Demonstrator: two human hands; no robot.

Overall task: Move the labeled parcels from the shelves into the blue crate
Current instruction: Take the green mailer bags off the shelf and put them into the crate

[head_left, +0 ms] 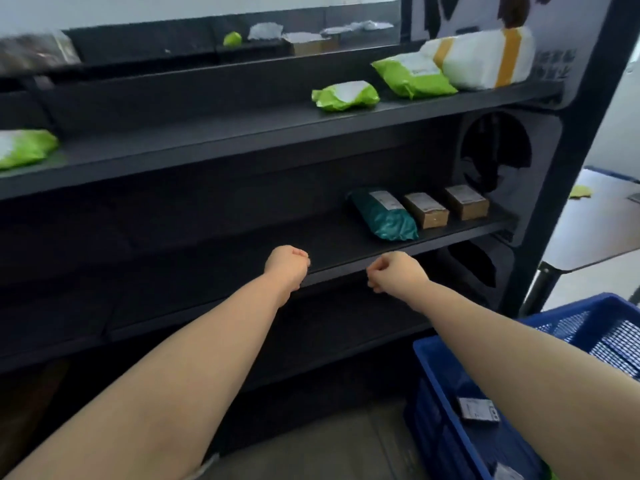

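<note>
My left hand [288, 264] and my right hand [394, 271] are both closed into empty fists at the front edge of the middle shelf [242, 251]. To their right on that shelf lie a teal labeled bag [382, 213] and two small brown boxes [426, 209] [467, 201]. The upper shelf carries green labeled bags [344, 95] [412, 76] [24, 147] and a big white parcel with yellow tape [485, 60]. The blue crate [440, 382] stands at lower right under my right forearm, with a dark labeled parcel [479, 408] inside.
The black shelving unit's right post [568, 174] stands between the shelves and a white table [588, 223] with a green scrap on it. More parcels lie on the top shelf [301, 39]. Brown floor shows below.
</note>
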